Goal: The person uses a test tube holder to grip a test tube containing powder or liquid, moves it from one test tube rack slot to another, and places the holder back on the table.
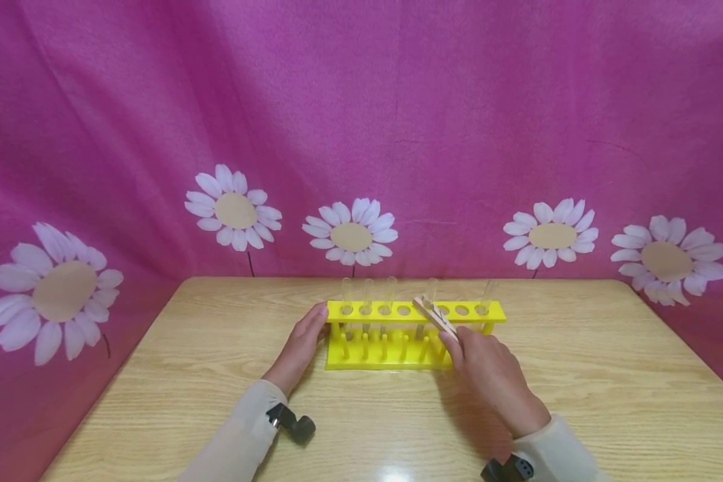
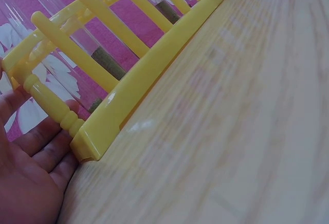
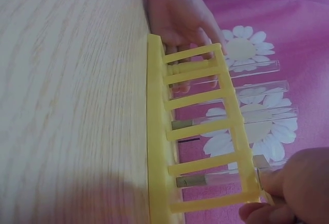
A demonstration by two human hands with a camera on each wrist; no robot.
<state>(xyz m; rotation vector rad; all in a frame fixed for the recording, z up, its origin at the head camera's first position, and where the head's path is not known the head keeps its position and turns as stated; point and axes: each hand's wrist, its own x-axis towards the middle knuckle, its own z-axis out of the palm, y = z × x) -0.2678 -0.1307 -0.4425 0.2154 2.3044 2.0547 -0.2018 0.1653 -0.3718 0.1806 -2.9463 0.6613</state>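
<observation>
A yellow test tube rack (image 1: 391, 365) stands on the table, with glass test tubes in its holes. Three tubes (image 1: 367, 289) are at the left, one (image 1: 432, 286) is right of the middle, and another (image 1: 489, 294) is near the right end. Dark greenish matter (image 2: 108, 62) fills the bottoms of some. My right hand (image 1: 497, 375) grips a wooden test tube clamp (image 1: 436, 318), whose jaws are at the tube right of the middle, just above the rack's top. With my left hand (image 1: 301, 345) I hold the rack's left end, fingers (image 2: 46, 144) around behind its end post (image 2: 51, 100).
The wood-grain table (image 1: 187, 402) reaches back to a pink cloth (image 1: 434, 134) printed with large white flowers. Upright drying pegs (image 1: 384, 347) line the rack's front. A black wrist camera (image 1: 292, 423) sits on my left sleeve.
</observation>
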